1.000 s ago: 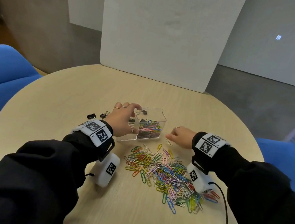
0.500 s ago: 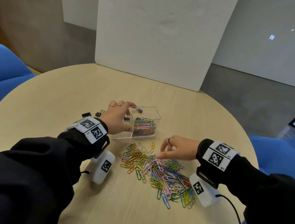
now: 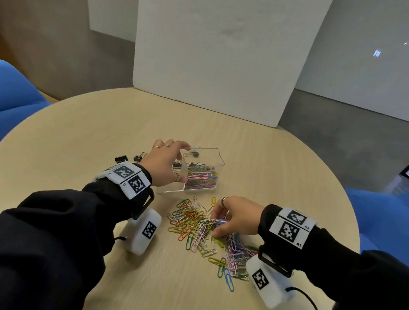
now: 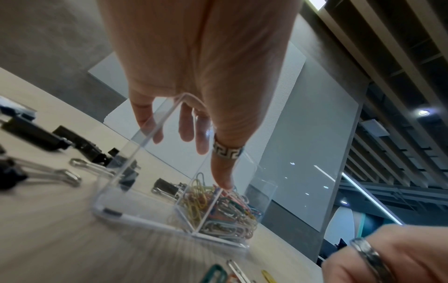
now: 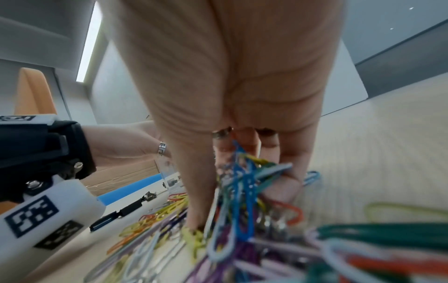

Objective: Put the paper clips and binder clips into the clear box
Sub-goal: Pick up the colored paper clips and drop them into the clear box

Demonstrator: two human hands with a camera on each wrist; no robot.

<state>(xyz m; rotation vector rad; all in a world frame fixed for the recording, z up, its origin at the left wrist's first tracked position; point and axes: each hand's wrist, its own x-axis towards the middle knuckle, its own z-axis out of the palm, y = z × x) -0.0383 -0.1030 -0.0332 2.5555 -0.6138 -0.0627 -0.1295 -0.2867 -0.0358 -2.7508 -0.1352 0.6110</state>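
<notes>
A: Right hand (image 3: 235, 218), state? 
B: It is curling down into the paper clips (image 3: 209, 234), thumb and fingers pinching a small tangled bunch. In the right wrist view, blue, teal and yellow loops are hanging between the fingertips (image 5: 286, 181).

A: Left hand (image 3: 163, 166)? 
B: It is gripping the clear box (image 3: 202, 170). The fingers are hooking over the rim at the box's 10 o'clock corner while the ringed thumb (image 4: 226, 168) is pressing the near wall; the hand is clamped round the box, holding nothing else.

A: Where are the task items sitting? 
B: The box is standing upright near the middle of the table (image 3: 288, 166). The loose pile is lying just beside it at its 6 o'clock, spreading toward 4 o'clock. Black binder clips (image 3: 132, 157) are lying at the box's 9 o'clock, partly hidden by the left hand.

A: Appearance, materials? 
B: The box is transparent hard plastic with square walls and an inner divider; one compartment is holding multicoloured paper clips. The clips are thin coated-wire loops. The binder clips are showing silver wire handles. The table is round, pale wood grain, matte.
</notes>
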